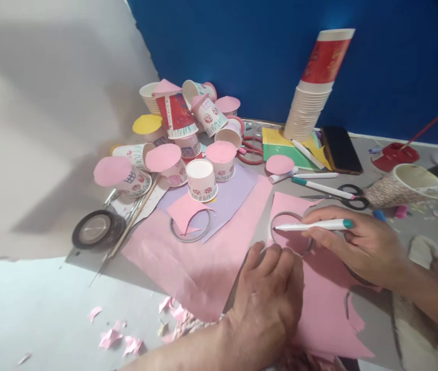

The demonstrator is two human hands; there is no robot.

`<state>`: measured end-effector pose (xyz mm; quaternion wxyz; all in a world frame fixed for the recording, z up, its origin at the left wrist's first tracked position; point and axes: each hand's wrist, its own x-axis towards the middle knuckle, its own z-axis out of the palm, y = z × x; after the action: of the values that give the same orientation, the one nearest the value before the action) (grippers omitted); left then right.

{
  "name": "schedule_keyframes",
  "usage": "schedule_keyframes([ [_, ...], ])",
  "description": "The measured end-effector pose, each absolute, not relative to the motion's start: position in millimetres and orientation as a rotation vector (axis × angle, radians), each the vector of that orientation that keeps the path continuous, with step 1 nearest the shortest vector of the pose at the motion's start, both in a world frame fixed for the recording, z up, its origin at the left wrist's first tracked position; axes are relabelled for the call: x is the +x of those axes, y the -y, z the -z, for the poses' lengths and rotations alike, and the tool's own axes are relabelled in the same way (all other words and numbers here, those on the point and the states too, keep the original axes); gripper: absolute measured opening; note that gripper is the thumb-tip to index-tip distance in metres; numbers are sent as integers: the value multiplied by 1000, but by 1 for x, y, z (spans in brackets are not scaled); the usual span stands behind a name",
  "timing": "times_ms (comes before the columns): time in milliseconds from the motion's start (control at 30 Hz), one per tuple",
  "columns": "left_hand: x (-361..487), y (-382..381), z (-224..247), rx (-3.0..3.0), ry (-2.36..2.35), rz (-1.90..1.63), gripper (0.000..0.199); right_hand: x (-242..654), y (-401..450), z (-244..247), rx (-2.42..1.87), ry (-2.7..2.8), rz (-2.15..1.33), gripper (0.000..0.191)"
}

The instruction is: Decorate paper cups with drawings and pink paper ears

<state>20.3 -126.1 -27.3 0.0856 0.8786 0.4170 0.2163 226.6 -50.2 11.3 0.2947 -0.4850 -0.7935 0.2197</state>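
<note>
My right hand (358, 245) is closed in a pen grip around a white felt-tip pen (319, 225) with a teal end. The pen's tip points inside a thin grey ring (271, 226) lying on pink paper (331, 309). Just below the ring, my left hand (269, 299) presses down on the paper with curled fingers. Its fingertips and whatever they grip are hidden. Another ring (188, 240) lies to the left, partly under a cut pink scrap (186, 211). Beneath these are a larger pink sheet (199, 273) and a lilac sheet (238, 190).
Several decorated paper cups (202, 180) with pink tops crowd the back left. A tall cup stack (307, 108) leans by the blue wall. Black-handled scissors (352, 197), a phone (341, 149), a tape roll (93, 229) and a cup lying tilted (389, 188) surround the work. Pink scraps (111, 337) litter the front left.
</note>
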Motion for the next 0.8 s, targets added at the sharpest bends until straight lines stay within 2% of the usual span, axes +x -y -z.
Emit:
schedule_keyframes([
  [100,21,126,26,2616,-1268,-598,15,230,49,-9,-1333,2124,-461,12],
  [233,21,126,25,2613,-1274,-596,17,229,47,-5,-1319,2141,-341,10],
  [367,21,126,27,2601,-1265,-624,19,228,49,-2,-1266,2167,-369,11],
  [500,21,126,29,2586,-1260,-630,13,226,49,-2,-1237,2172,-407,9],
  [800,20,127,30,2608,-1258,-604,16,224,40,-2,-930,2267,-213,7],
])
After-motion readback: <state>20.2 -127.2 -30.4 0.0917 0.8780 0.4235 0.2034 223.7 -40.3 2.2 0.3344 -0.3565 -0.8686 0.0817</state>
